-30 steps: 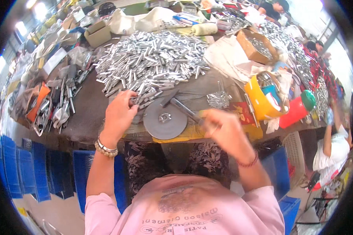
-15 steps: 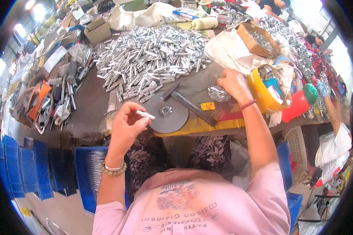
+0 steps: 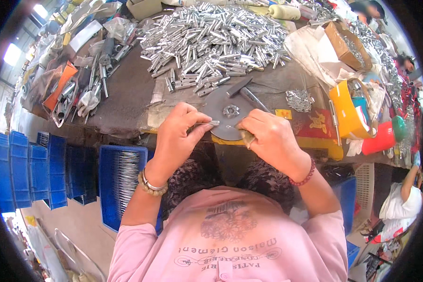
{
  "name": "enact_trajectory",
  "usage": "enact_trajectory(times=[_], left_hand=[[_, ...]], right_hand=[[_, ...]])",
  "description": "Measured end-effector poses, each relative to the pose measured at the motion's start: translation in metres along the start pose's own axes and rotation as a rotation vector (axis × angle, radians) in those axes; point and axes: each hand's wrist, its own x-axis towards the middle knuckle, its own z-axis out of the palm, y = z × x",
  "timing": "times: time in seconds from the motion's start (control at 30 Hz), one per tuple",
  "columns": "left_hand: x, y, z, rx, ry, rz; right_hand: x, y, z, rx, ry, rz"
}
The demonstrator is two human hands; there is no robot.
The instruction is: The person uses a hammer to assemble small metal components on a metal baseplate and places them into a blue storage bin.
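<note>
We are holding a thin metal pin [image 3: 206,124] in the left hand [image 3: 176,136], with the thumb and forefinger clamped on its near end; the free tip is pointing right, toward the right hand [image 3: 271,140]. The right fingers are curled together over a small part [image 3: 247,138], but we cannot tell exactly how they are gripping it, because the knuckles are covering it. Both hands are working just above the near edge of a grey metal disc [image 3: 226,113], which is lying on the tabletop [image 3: 127,101] directly beyond the fingertips.

A hammer [image 3: 243,89] is resting just past the disc, and a large pile of metal tubes [image 3: 211,40] is spreading further out from the fingers. A blue crate [image 3: 109,183] is standing below the left wrist.

Risks at this point, as we are judging them:
- The pin is slipping if the pinch loosens, since only its end is being held; it would likely drop off the tabletop edge toward the lap.
- The pin is bending if the tip is meeting the part off-axis.
- The covered part is making alignment hard to check by eye.
</note>
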Motion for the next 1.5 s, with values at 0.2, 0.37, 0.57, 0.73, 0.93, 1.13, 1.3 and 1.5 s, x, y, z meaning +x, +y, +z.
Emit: enact_trajectory(times=[0.2,0.37,0.57,0.73,0.93,1.13,1.3,1.5], left_hand=[[0.003,0.002,0.000,0.065,0.001,0.041],[0.006,0.002,-0.001,0.037,-0.043,0.015],[0.008,0.004,-0.001,-0.001,-0.051,-0.010],[0.006,0.002,0.002,-0.012,-0.055,-0.015],[0.007,0.003,0.005,-0.052,-0.074,0.015],[0.005,0.005,0.001,-0.059,-0.097,-0.055],[0.003,0.010,0.003,-0.060,-0.062,-0.050],[0.003,0.009,0.005,-0.066,-0.046,-0.030]], right_hand=[[0.007,0.000,0.011,-0.062,0.006,-0.038],[0.008,0.003,0.011,-0.059,-0.018,-0.068],[0.009,0.003,0.008,-0.064,-0.006,-0.087],[0.010,0.008,0.011,-0.046,-0.006,-0.086],[0.011,0.009,0.020,0.043,0.010,-0.068],[0.008,0.012,0.010,0.135,0.071,-0.029],[-0.007,0.076,-0.044,-0.312,0.150,0.322],[-0.016,0.099,-0.043,-0.345,0.035,0.419]])
